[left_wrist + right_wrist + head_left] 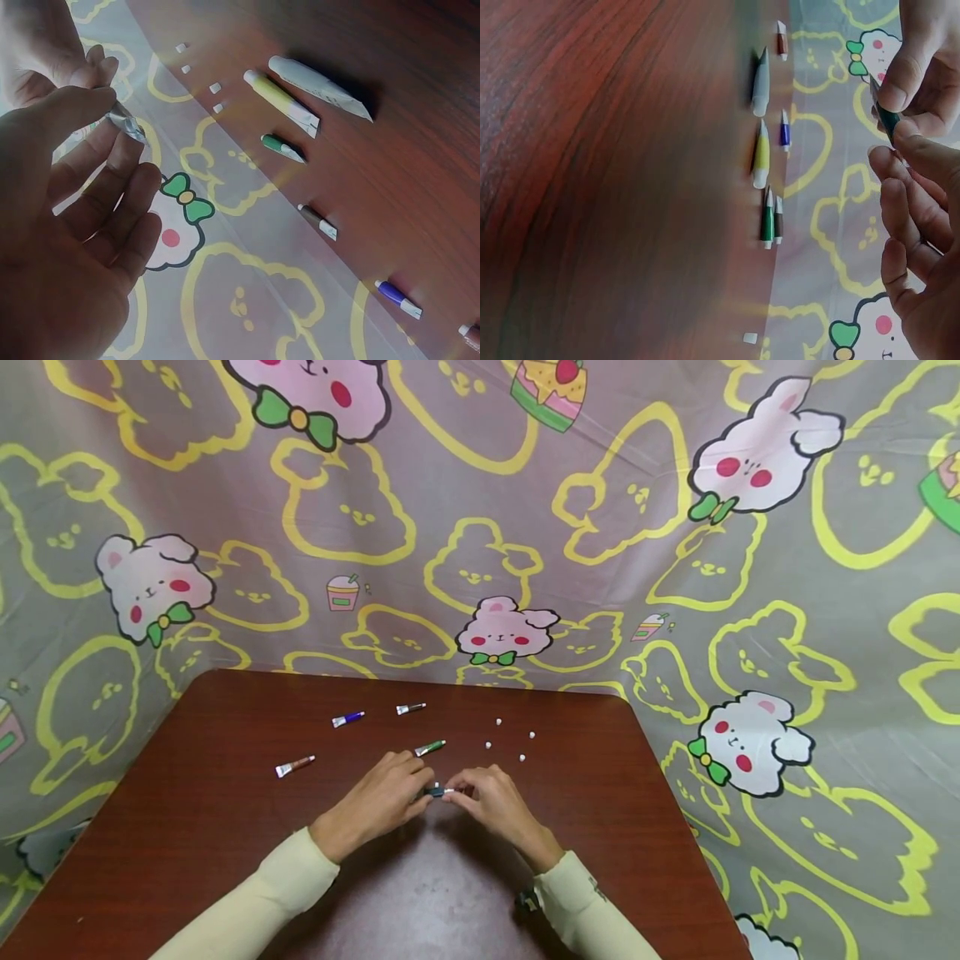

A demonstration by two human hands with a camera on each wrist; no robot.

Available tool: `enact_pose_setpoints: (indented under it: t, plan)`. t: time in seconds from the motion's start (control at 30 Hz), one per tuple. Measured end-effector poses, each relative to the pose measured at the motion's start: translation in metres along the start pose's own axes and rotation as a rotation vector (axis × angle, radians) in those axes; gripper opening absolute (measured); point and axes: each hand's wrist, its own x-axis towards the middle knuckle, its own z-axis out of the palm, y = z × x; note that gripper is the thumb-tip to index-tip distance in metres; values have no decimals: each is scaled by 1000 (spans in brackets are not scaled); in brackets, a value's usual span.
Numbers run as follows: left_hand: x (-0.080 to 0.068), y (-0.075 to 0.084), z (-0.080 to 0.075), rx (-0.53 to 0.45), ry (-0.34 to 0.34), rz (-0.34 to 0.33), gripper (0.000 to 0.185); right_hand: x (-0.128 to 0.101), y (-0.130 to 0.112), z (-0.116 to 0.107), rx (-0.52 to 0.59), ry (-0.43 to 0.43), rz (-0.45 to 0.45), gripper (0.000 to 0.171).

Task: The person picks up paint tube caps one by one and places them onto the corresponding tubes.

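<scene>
A small dark paint tube (437,792) is held between both hands above the table. Its body is pinched by my left hand (386,789), thumb against fingertips. At its white cap end, my right hand (491,797) pinches with thumb and fingers. In the left wrist view the flat silver tail of the tube (129,124) sticks out past the left thumb. The right wrist view has the dark tube (886,116) running between the two hands. A green tube (430,747) lies just beyond the left hand.
Purple (348,719), black-brown (411,708) and reddish-brown (295,766) tubes lie on the table (187,827). Several small white caps (498,722) sit beyond the right hand. Wrist views show a yellow tube (285,101) and a larger white tube (322,86). Patterned cloth (375,635) surrounds the table.
</scene>
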Motion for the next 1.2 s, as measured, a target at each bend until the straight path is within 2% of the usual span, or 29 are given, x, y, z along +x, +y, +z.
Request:
enact_pose_setpoints:
  t: [0.2, 0.4, 0.67, 0.8, 1.0, 1.2]
  plan:
    - [0, -1, 1, -9, 38, 13, 29, 0, 1, 1, 19, 22, -20, 9]
    - [2, 1, -2, -17, 20, 6, 26, 0, 2, 2, 43, 15, 30, 25]
    - [2, 3, -2, -21, 17, 7, 27, 0, 1, 4, 73, 40, 65, 7]
    - [1, 3, -2, -29, 13, -3, 25, -1, 2, 3, 98, 48, 47, 11]
    - [0, 2, -1, -46, 12, -16, 24, -2, 3, -2, 138, 3, 42, 17]
    - [0, 1, -3, -41, 20, -17, 24, -2, 3, -4, 119, -10, 28, 13]
